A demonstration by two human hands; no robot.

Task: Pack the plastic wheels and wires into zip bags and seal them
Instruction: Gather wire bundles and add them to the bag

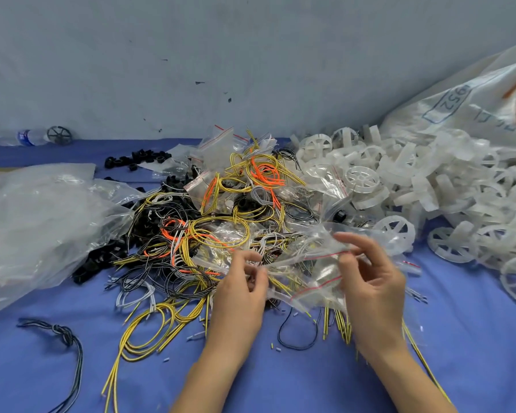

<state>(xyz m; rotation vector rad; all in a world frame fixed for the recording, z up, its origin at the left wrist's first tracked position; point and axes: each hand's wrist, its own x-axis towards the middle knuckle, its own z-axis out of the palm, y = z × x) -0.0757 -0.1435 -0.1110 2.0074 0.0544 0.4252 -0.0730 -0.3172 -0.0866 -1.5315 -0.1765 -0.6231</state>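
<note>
A clear zip bag (313, 263) with a red seal line hangs between my hands above the wire heap. My left hand (242, 290) pinches its left edge with thumb and fingertips. My right hand (370, 278) pinches the bag's top right edge near the red line, the other fingers spread. A tangled pile of yellow, orange, black and grey wires (209, 228) covers the blue table's middle. Translucent white plastic wheels (399, 186) are heaped at the right. More small zip bags (221, 144) lie on top of the pile at the back.
A large crumpled clear plastic bag (42, 222) lies at the left. A big white woven sack (465, 105) leans at the back right. Black plastic rings (137, 158) sit behind the wires. A water bottle (24, 138) lies by the wall. A knotted black wire (63, 335) lies front left.
</note>
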